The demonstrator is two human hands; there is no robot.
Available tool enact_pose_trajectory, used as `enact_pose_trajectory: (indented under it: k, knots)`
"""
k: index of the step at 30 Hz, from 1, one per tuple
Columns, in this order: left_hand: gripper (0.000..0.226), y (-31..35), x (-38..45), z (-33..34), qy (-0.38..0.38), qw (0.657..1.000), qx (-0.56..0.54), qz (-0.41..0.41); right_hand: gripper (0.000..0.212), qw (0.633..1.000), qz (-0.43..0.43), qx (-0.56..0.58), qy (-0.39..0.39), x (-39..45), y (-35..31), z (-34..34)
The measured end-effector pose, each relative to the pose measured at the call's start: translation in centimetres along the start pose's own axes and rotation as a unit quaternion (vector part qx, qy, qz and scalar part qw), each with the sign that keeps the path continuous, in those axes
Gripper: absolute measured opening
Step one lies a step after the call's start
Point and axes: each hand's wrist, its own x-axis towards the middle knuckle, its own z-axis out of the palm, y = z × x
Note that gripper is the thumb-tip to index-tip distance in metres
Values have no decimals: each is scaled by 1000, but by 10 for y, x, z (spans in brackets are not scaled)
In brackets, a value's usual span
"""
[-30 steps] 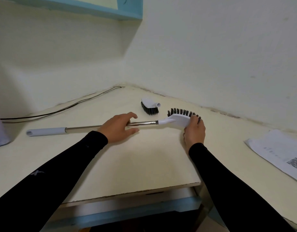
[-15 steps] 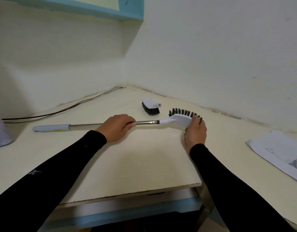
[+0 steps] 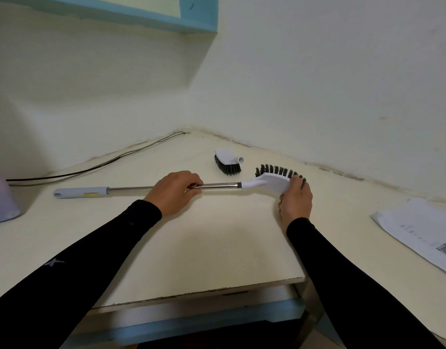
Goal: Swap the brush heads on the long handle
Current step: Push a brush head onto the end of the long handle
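Brush head, the curved white one, sits mounted on the long handle at centre frame, bristles up. The left hand has its fingers wrapped around the metal shaft; the right hand clamps the head's far end. Best to brace the shaft steady and twist the head off straight. The spare head waits just above.

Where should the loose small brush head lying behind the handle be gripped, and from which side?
Probably across the white plastic back of the small brush head, from above: it lies bristles toward the table, back up. That leaves its short socket stub, pointing right, free for the handle.
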Motion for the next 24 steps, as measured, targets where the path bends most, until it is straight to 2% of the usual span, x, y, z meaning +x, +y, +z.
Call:
enact_pose_trajectory:
  k: [7,11,16,22,24]
  knots:
    - [24,-1,-1,-3,-66,997,33,10,49,1000,-4,-6,9,0,-2,2]
    - [24,-2,-3,1,-50,999,1,-4,50,1000,-3,-11,13,0,-1,1]
    - [39,-4,-2,-1,-11,1000,20,-6,49,1000,-6,-9,13,0,-1,1]
    - [12,-3,0,-5,20,998,58,19,49,1000,-5,-10,12,-1,-2,1]
    - [13,-4,-1,-6,11,998,63,19,51,1000,-4,-13,10,-2,-2,1]
